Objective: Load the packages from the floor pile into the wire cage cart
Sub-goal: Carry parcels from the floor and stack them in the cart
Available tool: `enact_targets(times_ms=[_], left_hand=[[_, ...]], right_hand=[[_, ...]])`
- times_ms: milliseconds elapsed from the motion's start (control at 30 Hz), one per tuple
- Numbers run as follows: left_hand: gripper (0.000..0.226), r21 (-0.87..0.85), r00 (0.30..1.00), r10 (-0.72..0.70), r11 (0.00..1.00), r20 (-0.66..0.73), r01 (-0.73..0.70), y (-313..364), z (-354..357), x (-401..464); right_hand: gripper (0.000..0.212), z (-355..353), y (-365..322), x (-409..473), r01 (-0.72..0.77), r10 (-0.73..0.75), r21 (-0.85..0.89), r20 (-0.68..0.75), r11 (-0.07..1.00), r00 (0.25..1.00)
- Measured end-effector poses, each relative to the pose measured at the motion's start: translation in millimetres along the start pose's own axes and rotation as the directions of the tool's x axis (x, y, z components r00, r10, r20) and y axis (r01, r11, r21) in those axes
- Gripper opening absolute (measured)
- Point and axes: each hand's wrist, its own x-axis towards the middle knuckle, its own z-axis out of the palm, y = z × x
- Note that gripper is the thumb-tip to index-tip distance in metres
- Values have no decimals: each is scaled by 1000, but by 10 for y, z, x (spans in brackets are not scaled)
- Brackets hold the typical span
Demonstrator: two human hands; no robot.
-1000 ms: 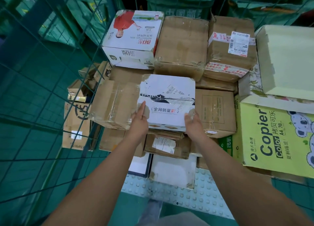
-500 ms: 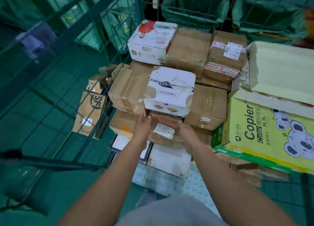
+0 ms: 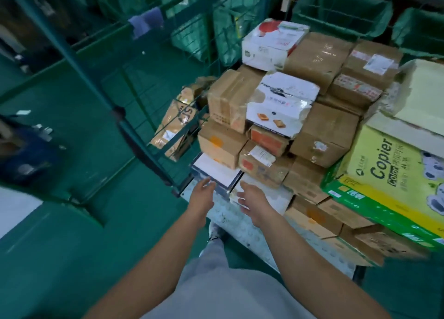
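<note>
two hands empty, fingers loosely spread, nothing gripped. left hand (image 3: 203,192) hovering at the near left corner of the wire cage cart (image 3: 153,136), just in front of a flat white-topped package (image 3: 216,168) on the bottom layer. right hand (image 3: 252,196) beside it, over a low white box (image 3: 269,196) on the studded cart floor (image 3: 240,225). both apart from the boxes, no contact visible.

left to right in the stack: sf-marked parcel (image 3: 174,129) leaning against the mesh side; taped brown carton (image 3: 225,105) on the upper tier; white printed package (image 3: 281,102) sitting on top of the middle pile, next to that carton; red-and-white box (image 3: 271,45) behind it; plain brown cartons (image 3: 326,132) to the right; labelled brown box (image 3: 370,74) at the back; yellow copier paper box (image 3: 394,174) at far right, tilted, with a pale cream box (image 3: 422,98) on top.

green floor (image 3: 72,222) to the left of the cart. floor pile not in view.
</note>
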Motion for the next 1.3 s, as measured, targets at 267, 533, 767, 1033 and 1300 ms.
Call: enact_targets(times_ms=[267,533,767,1033,1300], left_hand=[[30,-256,976,-52,967,-211,-3,-352,-924,-425],[32,-475,902,-175,879,-394,-37,-882,-2085,-792],[34,-607,817,-269,786,-510,-120,-1394,-3404,-1054],[23,-708,721,-377,672,-581,-219,-1858,-4881,-1377],[24,-757,564,-516,535,-645,-375,-2581,-6022,-1933]], right_hand=[[29,804,288,-263,10,23,-214,152,977,988],[24,2023,661,-431,62,93,-447,315,892,945],[31,3361,1118,-762,144,161,-604,421,784,892],[36,4941,1741,-1199,246,219,-706,498,665,839],[29,6273,2533,-1791,404,354,-764,609,503,710]])
